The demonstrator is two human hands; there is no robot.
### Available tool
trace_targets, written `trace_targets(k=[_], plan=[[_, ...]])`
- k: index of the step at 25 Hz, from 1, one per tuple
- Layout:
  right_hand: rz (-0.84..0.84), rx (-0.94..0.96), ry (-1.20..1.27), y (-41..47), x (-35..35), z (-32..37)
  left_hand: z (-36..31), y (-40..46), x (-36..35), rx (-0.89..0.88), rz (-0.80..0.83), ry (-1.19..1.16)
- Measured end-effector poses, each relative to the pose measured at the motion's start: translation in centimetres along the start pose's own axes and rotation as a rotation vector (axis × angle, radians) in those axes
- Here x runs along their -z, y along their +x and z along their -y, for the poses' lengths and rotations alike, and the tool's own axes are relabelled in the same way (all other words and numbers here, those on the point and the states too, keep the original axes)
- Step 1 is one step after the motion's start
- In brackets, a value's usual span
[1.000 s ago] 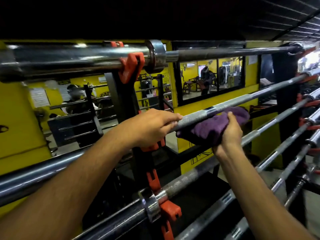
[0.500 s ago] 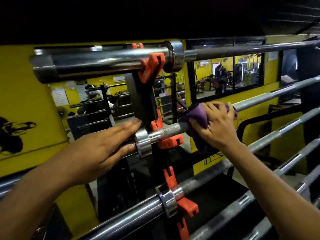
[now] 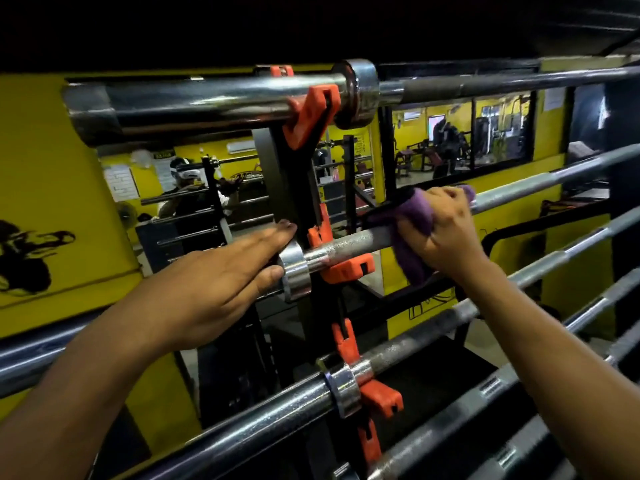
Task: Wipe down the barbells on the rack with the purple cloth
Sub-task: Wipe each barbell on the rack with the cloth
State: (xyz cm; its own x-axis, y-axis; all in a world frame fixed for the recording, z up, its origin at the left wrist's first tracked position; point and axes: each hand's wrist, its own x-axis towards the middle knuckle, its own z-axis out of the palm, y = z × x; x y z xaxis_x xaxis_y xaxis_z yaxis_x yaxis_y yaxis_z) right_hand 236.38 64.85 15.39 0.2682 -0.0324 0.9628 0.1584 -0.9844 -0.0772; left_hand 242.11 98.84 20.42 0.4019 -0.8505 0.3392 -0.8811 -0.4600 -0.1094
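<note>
Several steel barbells lie across a black rack (image 3: 277, 174) on orange hooks. My right hand (image 3: 440, 233) grips the purple cloth (image 3: 412, 223), wrapped around the shaft of the second barbell (image 3: 349, 242) just right of its orange hook (image 3: 346, 268). My left hand (image 3: 214, 275) lies with straight fingers on that barbell's sleeve, fingertips against its chrome collar (image 3: 294, 270). The top barbell (image 3: 214, 98) crosses above both hands. A lower barbell (image 3: 408, 348) runs below them.
More barbells (image 3: 519, 382) slant down to the lower right. A yellow wall (image 3: 52, 188) with a mirror (image 3: 194, 181) stands behind the rack; the mirror shows a person wearing a headset. A window (image 3: 460, 136) opens on gym machines.
My right hand slid the cloth left along the second barbell toward the hook. My left hand let go of the shaft and moved left onto the sleeve beside the collar.
</note>
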Motion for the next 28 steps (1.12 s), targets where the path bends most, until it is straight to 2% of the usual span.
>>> trace_targets(k=[2,4,5,8,10,11,12,14,16,17,19,22,25,26,28], plan=[[-0.059,-0.168,-0.029,-0.1,-0.1,-0.3,-2.2,-1.7,2.6,0.034,0.025,0.074],[-0.027,-0.268,-0.021,-0.2,-0.9,2.0,-3.0,-2.2,3.2,0.089,0.048,0.097],[-0.004,-0.234,-0.008,-0.6,-1.2,3.6,-2.9,-2.2,3.6,0.103,0.035,0.096],[0.088,0.031,0.031,-1.8,-0.9,5.7,-2.6,-1.5,2.8,0.071,0.063,0.119],[0.157,0.151,-0.021,-2.1,-0.1,3.5,-2.5,-1.9,3.2,0.073,0.058,0.111],[0.169,0.15,-0.061,-2.2,0.3,1.7,-2.6,-1.8,3.2,0.072,0.061,0.097],[0.159,0.084,-0.09,-2.1,0.8,-0.2,-2.5,-1.7,3.0,0.065,0.061,0.102],[0.082,-0.19,-0.07,-2.4,1.5,-3.1,-2.3,-1.6,2.8,0.05,0.057,0.117],[-0.014,-0.427,0.048,-3.0,0.7,-2.3,-1.8,-1.5,2.6,0.049,0.074,0.117],[-0.05,-0.471,0.12,-3.3,-0.2,-0.7,-1.7,-1.5,2.6,0.042,0.077,0.109],[-0.054,-0.415,0.24,-3.9,-1.2,4.0,-1.8,-1.6,2.7,0.055,0.083,0.095],[0.04,-0.287,0.376,-5.2,-1.0,8.9,-2.6,-1.8,3.1,0.086,0.09,0.106],[0.022,-0.378,0.504,-6.4,0.5,11.0,-3.2,-1.9,3.5,0.102,0.114,0.103],[-0.041,-0.498,0.603,-7.1,1.2,11.7,-3.2,-1.9,3.5,0.105,0.12,0.102],[-0.298,-0.942,0.892,-8.1,2.3,12.9,-2.9,-1.9,3.4,0.107,0.117,0.112]])
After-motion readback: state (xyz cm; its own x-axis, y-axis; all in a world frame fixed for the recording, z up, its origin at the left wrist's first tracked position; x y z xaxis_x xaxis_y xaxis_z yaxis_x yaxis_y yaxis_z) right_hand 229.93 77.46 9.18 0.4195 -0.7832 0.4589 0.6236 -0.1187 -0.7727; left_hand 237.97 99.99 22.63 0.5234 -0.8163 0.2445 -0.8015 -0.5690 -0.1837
